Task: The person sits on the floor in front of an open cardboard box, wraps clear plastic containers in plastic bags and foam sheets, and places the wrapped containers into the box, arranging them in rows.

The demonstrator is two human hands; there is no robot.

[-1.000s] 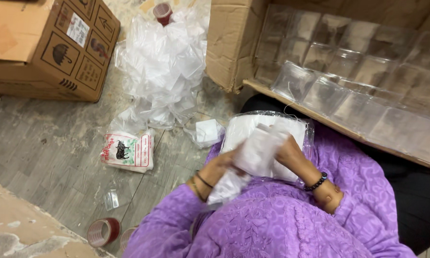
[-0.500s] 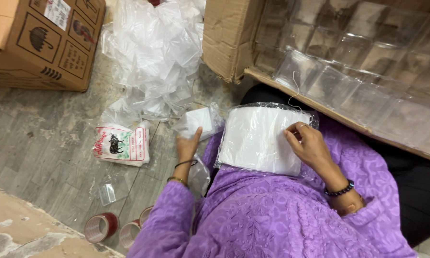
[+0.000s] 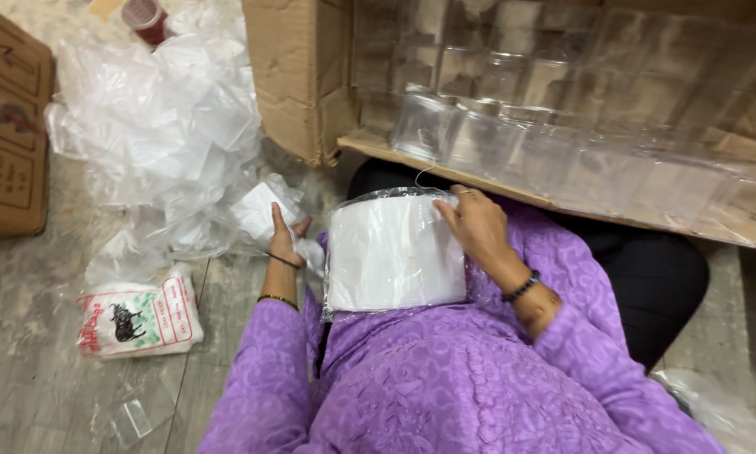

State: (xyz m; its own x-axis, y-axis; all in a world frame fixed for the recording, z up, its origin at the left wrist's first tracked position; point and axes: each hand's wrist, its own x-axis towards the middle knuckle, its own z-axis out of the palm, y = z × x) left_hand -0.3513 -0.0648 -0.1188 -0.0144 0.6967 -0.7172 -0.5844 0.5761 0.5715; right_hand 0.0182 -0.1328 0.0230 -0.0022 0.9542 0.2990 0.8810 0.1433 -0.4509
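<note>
Left hand (image 3: 284,238) is grasping a white packet (image 3: 260,210) on the floor (image 3: 33,395); right hand (image 3: 475,223), fingers loosely open, is resting on the bagged white stack (image 3: 395,252) in the lap.

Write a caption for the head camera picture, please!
Right hand rests on bagged white stack; left hand touches white packet.
</note>
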